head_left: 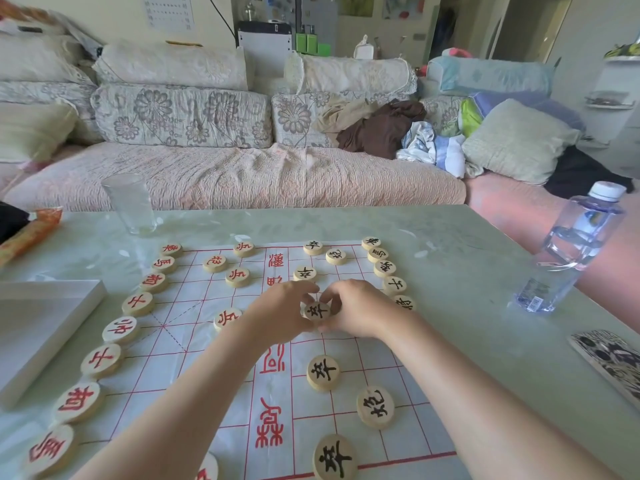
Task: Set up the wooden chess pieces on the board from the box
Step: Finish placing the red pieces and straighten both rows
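A white cloth board with red grid lines lies on the table. Round wooden pieces with red characters line its left edge, and black-character pieces line the right edge. More pieces stand on inner points, such as a black one. My left hand and my right hand meet over the board's middle, both pinching one black-character piece between their fingertips. A white box sits left of the board.
An empty drinking glass stands beyond the board's far left corner. A water bottle stands at the right, with a patterned phone near the right edge. An orange wrapper lies far left. A sofa runs behind the table.
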Motion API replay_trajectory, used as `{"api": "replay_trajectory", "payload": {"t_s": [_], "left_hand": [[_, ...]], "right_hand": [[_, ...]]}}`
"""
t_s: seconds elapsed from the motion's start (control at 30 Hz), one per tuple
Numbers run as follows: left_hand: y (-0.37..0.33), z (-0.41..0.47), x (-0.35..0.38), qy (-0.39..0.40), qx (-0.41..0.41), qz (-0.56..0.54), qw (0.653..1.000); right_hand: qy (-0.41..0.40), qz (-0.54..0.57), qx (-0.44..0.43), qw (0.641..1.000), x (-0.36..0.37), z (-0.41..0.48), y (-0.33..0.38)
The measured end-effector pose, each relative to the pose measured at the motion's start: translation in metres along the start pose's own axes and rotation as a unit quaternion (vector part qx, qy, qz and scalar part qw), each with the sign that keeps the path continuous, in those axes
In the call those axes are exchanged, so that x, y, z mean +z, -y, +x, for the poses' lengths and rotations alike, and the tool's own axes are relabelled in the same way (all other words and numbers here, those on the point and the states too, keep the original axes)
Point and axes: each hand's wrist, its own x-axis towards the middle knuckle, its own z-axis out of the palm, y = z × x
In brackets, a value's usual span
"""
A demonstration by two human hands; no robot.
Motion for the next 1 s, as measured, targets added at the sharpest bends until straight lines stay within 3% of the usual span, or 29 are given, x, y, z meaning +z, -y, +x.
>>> {"api": "replay_trajectory", "payload": {"t_s": [0.17,0.27,0.37,0.6,0.73,0.87,1.0], "left_hand": [[0.003,0.002,-0.006,0.013,-0.012,-0.025,1.000],[0.009,0.009,-0.021,-0.019,-0.038,-0.033,0.999],[0.020,0.025,-0.030,-0.048,-0.072,-0.019,0.996],[0.029,0.066,-0.022,-0.041,-0.127,0.018,0.991],[0.033,0.076,-0.017,-0.037,-0.125,-0.008,0.991],[0.038,0.082,-0.017,-0.023,-0.086,-0.102,0.991],[0.039,0.083,-0.019,-0.019,-0.074,-0.089,0.993]], "right_hand": [[0.027,0.048,0.024,0.998,-0.009,0.009,-0.004],[-0.012,0.103,0.035,0.994,-0.021,0.021,-0.009],[-0.065,0.056,0.020,0.996,-0.020,0.037,-0.011],[-0.050,0.020,-0.029,0.998,-0.008,0.074,-0.007],[-0.057,0.024,-0.039,0.997,-0.003,0.090,-0.010],[-0.051,0.004,-0.021,0.998,-0.007,0.093,-0.017],[-0.032,0.001,-0.025,0.999,-0.012,0.091,-0.020]]}}
